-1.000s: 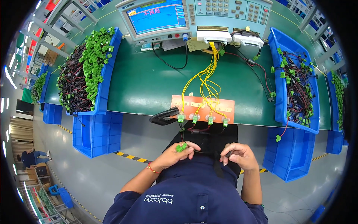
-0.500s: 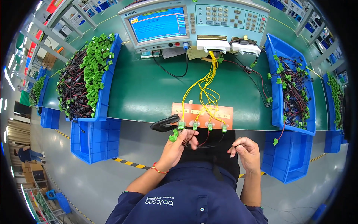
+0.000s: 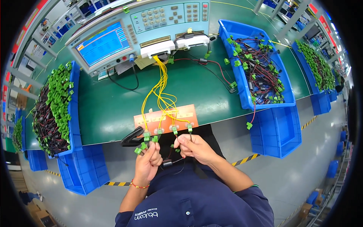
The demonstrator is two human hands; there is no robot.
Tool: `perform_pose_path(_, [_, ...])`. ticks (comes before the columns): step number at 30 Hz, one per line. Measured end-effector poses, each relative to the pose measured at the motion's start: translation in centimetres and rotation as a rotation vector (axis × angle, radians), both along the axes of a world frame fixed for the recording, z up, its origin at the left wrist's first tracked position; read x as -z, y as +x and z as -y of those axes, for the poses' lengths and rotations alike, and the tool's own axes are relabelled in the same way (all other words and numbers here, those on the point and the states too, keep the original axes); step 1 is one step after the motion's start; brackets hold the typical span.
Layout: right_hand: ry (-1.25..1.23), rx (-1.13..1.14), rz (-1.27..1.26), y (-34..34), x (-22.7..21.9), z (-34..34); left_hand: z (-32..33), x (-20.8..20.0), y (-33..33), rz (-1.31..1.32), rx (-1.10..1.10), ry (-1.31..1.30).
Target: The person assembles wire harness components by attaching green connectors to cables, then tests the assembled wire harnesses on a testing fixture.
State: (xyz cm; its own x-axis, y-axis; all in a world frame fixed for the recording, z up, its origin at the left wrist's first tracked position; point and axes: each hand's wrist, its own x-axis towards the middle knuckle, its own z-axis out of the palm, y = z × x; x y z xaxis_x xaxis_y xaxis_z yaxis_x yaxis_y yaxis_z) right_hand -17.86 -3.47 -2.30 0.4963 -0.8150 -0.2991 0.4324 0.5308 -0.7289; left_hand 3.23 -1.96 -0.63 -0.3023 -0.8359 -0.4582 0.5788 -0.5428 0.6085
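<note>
My left hand (image 3: 149, 164) is closed around thin cables. Their green terminal plugs (image 3: 140, 148) stick out above its fingers, close to the leftmost socket of the orange board (image 3: 183, 112). My right hand (image 3: 196, 148) is closed with its fingertips pinched on thin wires, just below the two right-hand green connectors (image 3: 174, 130) at the board's front edge. Its fingers partly hide these wires. Yellow wires (image 3: 160, 79) run from the board's sockets up to the tester (image 3: 151, 34). Below my hands hangs a cable with a small grey cylinder (image 3: 167, 164).
A black clamp (image 3: 132, 137) grips the board's left end at the table edge. Blue bins full of green-plugged cables stand left (image 3: 74, 109) and right (image 3: 247, 103). More blue bins (image 3: 276, 132) hang below the green table (image 3: 109, 113). A loose cable (image 3: 217, 64) lies behind.
My view has turned, so the bench sits further left. My right hand has come in from the side to the board's right-hand connectors. More green plugs now show at my left hand.
</note>
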Motion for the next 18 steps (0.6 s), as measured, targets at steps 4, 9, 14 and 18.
perform_pose_path(4, [-0.118, -0.331, -0.329, -2.1, -3.3, -1.3, -2.7, -0.2, 0.0, -0.096, 0.200, -0.017])
perform_pose_path(9, [-1.011, -0.125, -0.798, -10.1, -10.9, -0.7, -2.4, 0.0, 1.1, -0.118, 0.301, -0.126])
perform_pose_path(14, [-0.639, 0.614, -1.337, -18.0, -12.4, 6.2, -1.7, 0.0, 0.5, -0.092, 0.273, -0.194])
perform_pose_path(18, [-0.521, 0.223, -1.918, -21.1, -9.2, 10.6, -2.0, -0.5, -0.2, 0.035, 0.262, -0.273])
